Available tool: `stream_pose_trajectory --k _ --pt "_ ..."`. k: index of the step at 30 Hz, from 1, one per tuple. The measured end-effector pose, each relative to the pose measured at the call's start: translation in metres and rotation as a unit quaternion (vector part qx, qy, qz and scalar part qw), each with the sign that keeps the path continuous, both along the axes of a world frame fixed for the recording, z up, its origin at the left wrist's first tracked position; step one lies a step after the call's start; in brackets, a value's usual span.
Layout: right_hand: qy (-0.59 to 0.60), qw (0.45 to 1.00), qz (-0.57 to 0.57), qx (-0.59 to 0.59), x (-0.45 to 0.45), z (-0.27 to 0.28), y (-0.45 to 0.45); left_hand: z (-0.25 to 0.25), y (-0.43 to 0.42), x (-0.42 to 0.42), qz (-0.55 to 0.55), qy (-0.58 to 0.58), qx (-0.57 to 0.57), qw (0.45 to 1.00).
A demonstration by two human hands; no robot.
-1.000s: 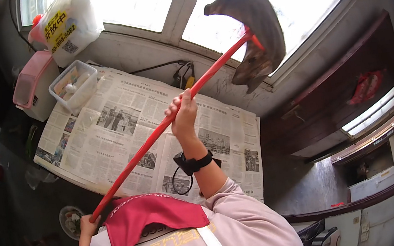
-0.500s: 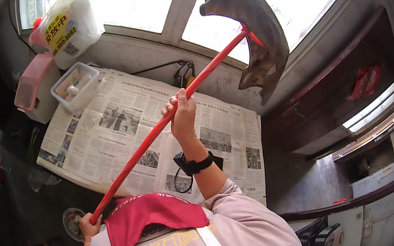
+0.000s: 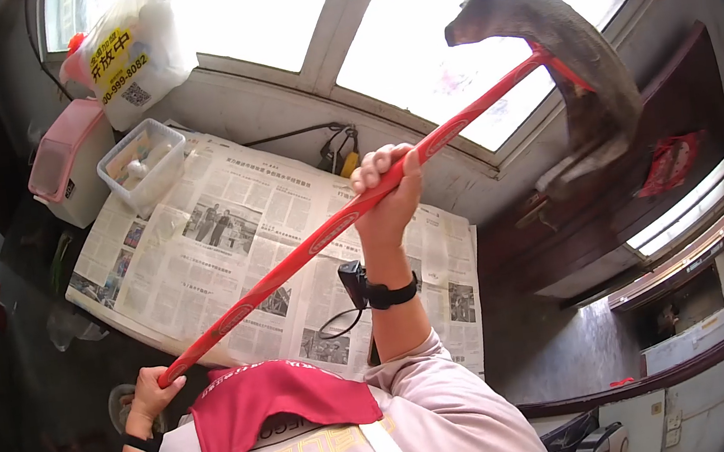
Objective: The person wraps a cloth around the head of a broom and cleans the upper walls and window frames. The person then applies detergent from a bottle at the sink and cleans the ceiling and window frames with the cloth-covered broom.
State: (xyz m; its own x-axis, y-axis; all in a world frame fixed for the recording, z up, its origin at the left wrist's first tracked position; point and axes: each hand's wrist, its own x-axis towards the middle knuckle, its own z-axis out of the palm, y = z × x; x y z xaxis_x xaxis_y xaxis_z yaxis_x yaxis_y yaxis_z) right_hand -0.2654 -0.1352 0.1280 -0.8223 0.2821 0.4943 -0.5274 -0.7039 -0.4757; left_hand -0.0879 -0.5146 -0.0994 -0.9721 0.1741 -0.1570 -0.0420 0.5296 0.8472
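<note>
A mop with a red pole (image 3: 281, 273) slants across the view, its grey-brown cloth head (image 3: 578, 60) raised at upper right in front of the window. My left hand (image 3: 154, 395) is closed round the low end of the pole, near my apron. Farther up, my right hand (image 3: 390, 193) wraps the pole with the arm stretched forward. The cloth head hangs curved over a red bracket; whether it touches the window or wall I cannot tell.
A newspaper-covered table (image 3: 224, 217) lies below the pole. On its far left stand a clear plastic tub (image 3: 142, 168), a pink-lidded box (image 3: 65, 155) and a white plastic bag (image 3: 134, 55). Windows (image 3: 427, 25) line the back; dark wooden furniture (image 3: 530, 250) is on the right.
The mop head has swung right and somewhat down, off the middle of the window toward its right side. My right hand moved right with the pole; my left hand rose slightly.
</note>
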Motion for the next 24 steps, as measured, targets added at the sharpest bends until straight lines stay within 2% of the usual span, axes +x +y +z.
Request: stream_pose_trajectory --k 5,9,12,16,22,24 --pt "-0.017 0.999 -0.001 0.048 -0.006 0.040 0.024 0.013 0.038 -0.026 0.041 0.104 0.022 0.994" --pt "-0.007 0.999 0.028 0.036 -0.012 0.055 0.029 0.015 0.048 -0.031 0.034 0.089 0.030 0.995" --pt "-0.019 0.998 0.054 0.016 -0.015 0.054 0.023 0.015 0.052 -0.027 0.057 0.123 0.027 0.990" --pt "-0.035 0.997 0.069 0.022 -0.022 0.033 0.008 0.008 0.038 -0.013 0.079 0.141 -0.028 0.986" --pt "-0.097 0.981 0.168 -0.016 -0.048 -0.019 -0.011 -0.010 0.013 0.021 0.104 0.132 -0.092 0.981" --pt "-0.120 0.977 0.175 -0.026 -0.064 -0.046 -0.013 -0.013 0.015 0.028 0.136 0.091 -0.115 0.980"
